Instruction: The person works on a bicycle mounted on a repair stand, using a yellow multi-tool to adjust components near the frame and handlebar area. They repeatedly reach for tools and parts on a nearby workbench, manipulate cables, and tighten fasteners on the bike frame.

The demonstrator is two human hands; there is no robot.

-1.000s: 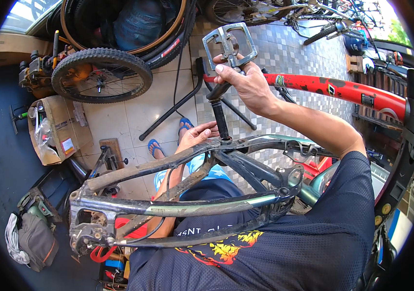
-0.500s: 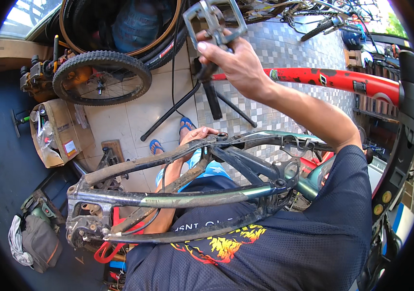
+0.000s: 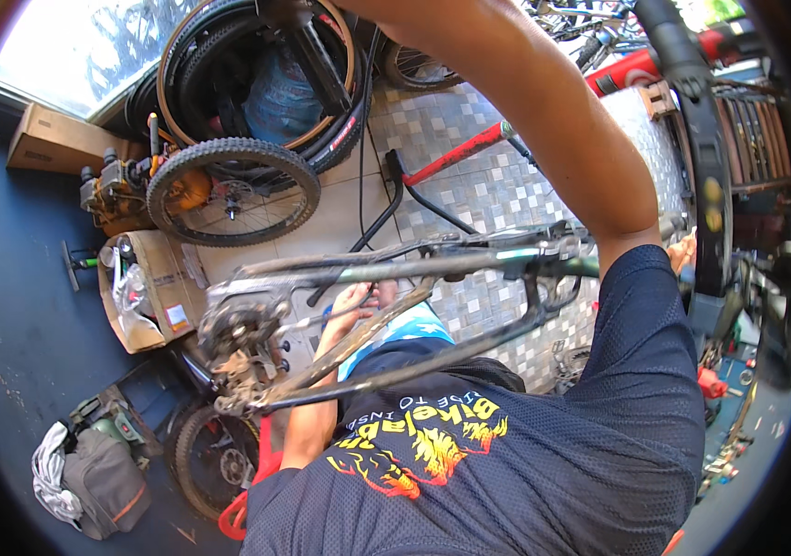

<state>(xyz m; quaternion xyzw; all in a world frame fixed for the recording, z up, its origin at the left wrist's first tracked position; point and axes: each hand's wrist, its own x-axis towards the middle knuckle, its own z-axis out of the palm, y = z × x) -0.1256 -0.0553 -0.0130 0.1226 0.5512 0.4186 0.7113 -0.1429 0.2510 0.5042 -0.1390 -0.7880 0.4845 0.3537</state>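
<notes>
A muddy black and green bicycle frame (image 3: 386, 269) stretches across in front of my body, smeared by motion. Through the gap between its rear stays I see my left hand (image 3: 355, 302), partly hidden by the frame. Its fingers are blurred, so whether they grip anything is unclear. My right arm (image 3: 544, 111) reaches up and over the frame, and its hand lies beyond the upper edge. Close to that edge, in front of the tyres, hangs a black bar-like part (image 3: 314, 65), apparently a crank arm.
A red stand bar (image 3: 456, 154) with black legs stands beyond the frame. Further left are a knobby-tyred wheel (image 3: 233, 193), a yellow compressor (image 3: 118, 190), an open cardboard box (image 3: 150, 292) and a grey bag (image 3: 104, 482). Black bike parts (image 3: 715, 204) hang close on the right.
My right hand, which held a metal pedal, has gone up out of view. My left hand has left the frame's top side and shows lower, between the stays. The whole view has shifted.
</notes>
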